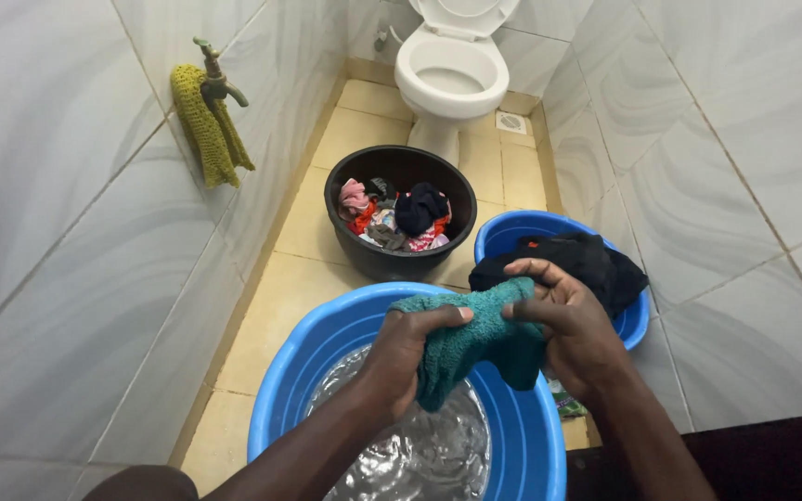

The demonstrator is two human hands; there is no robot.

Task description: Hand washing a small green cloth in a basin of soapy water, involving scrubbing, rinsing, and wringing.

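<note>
Both my hands grip a wet teal cloth (477, 345) over a large blue basin (308, 371) that holds water. My left hand (406, 351) clutches the cloth's left part, thumb on top. My right hand (563, 320) clamps its right end, fingers curled over it. The cloth hangs bunched between them, above the water.
A smaller blue basin (512, 234) with dark clothes (587, 260) sits at right. A black tub (392, 264) with mixed coloured garments stands further ahead. A white toilet (450, 70) is at the far end. A wall tap (213, 79) with a yellow-green cloth (206, 130) hangs at left. Tiled walls close both sides.
</note>
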